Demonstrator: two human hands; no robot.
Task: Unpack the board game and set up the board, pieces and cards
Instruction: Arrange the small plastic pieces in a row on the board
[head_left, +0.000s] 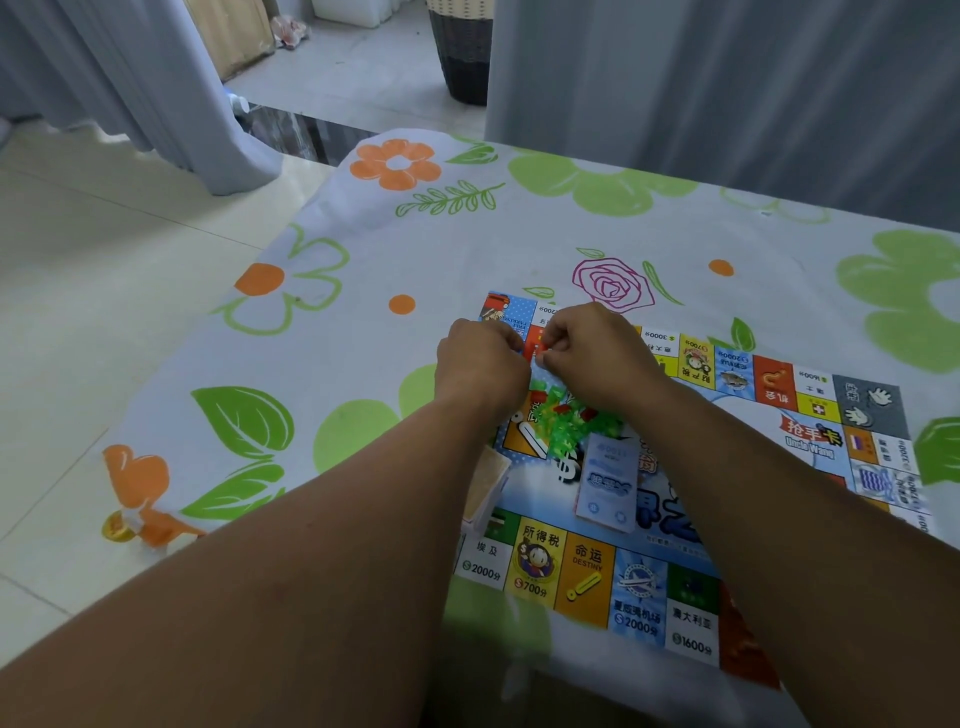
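— Over the far left part of the board (587, 582), both hands meet. Why there?

— My guess is that the loose pieces are being sorted or freed. A pile of green and red pieces (571, 421) lies on the board on the near side of the hands. The fingertips come together just above its far edge.

— What are the hands gripping?

— The left hand (480, 364) and right hand (587, 345) are both curled into narrow pinches, backs up, fingertips almost touching each other. Something small and red shows between them. Whether it is a held piece, a wrapper or only a red square printed on the board, I cannot tell.

— And the arms?

— Both forearms reach forward from the near edge and converge. The left comes in from the near left over the cloth, and the right crosses above the board's middle. The wrists look roughly level.

— Where is the rest of the game?

— The board lies unfolded and flat on the flowered tablecloth (415, 249), toward the right of the table, so that step looks done. A blue card stack (608, 483) rests on the board's middle, near the pile and left of the right forearm. A tan stack (488, 488) sits at the board's left edge, probably parked within reach until it gets its place.

— How far along, then?

— Board out, cards and pieces out but not arranged, I'd judge.
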